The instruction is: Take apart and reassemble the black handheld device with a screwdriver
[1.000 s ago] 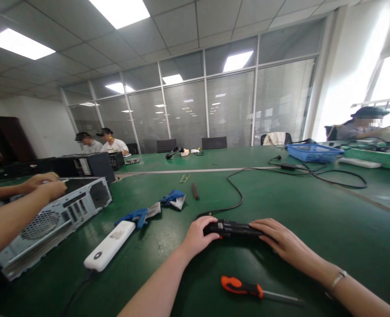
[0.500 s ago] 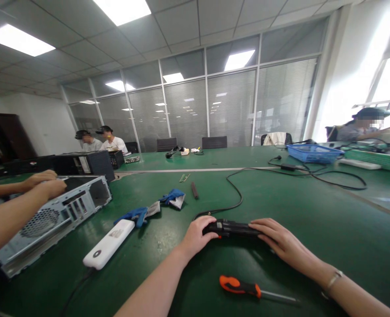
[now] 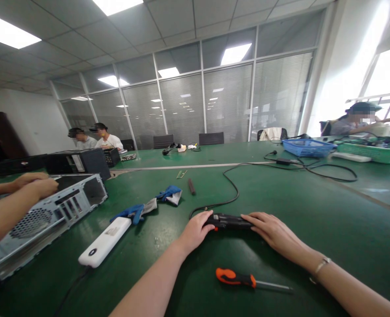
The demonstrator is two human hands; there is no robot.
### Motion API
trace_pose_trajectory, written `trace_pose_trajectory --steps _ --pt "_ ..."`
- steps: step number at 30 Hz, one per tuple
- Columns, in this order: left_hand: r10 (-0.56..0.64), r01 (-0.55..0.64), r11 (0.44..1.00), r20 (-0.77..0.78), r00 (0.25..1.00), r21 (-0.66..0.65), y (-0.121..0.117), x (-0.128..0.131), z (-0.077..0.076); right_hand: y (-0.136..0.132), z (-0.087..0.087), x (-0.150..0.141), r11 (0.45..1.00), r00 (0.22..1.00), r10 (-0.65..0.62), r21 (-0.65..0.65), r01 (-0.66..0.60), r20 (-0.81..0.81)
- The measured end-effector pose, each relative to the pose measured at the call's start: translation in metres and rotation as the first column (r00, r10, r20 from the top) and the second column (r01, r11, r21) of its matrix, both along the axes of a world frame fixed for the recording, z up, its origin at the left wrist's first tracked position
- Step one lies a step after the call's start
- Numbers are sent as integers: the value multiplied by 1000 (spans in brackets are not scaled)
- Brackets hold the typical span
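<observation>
A black corded electric screwdriver (image 3: 230, 221) lies crosswise on the green table in front of me. My left hand (image 3: 197, 230) is closed around its left end, thumb on the near side by a small red part. At the other end, my right hand (image 3: 274, 231) holds the tool with fingers laid over the top. The tool's tip is hidden under those fingers. Nearer to me, below the tool, rests an orange and black screwdriver (image 3: 236, 277), its metal shaft pointing right.
At left, another person's hands (image 3: 38, 185) work at an open computer case (image 3: 72, 207). A white power strip (image 3: 105, 242), blue-grey gloves (image 3: 134, 212) and a dark brown bar (image 3: 191, 186) lie between. A black cable (image 3: 234, 187) runs toward a blue basket (image 3: 309, 148) and green basket (image 3: 373, 152).
The view has shifted slightly, so everything on the table appears a little further left. Both hands keep the same hold on the electric screwdriver.
</observation>
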State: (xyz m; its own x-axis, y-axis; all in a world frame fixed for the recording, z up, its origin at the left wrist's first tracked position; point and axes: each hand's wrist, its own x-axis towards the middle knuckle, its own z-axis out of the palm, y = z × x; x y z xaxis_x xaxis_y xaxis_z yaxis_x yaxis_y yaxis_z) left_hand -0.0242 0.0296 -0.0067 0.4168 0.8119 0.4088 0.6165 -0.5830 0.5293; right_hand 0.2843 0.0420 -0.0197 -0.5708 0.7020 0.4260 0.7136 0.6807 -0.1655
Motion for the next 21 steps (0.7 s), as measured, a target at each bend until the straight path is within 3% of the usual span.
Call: trace_pose_trajectory --steps 21 --pt "22 -22 1000 46 999 10 3 -1 -4 -2 4 2 1000 998 25 3 -25 -61"
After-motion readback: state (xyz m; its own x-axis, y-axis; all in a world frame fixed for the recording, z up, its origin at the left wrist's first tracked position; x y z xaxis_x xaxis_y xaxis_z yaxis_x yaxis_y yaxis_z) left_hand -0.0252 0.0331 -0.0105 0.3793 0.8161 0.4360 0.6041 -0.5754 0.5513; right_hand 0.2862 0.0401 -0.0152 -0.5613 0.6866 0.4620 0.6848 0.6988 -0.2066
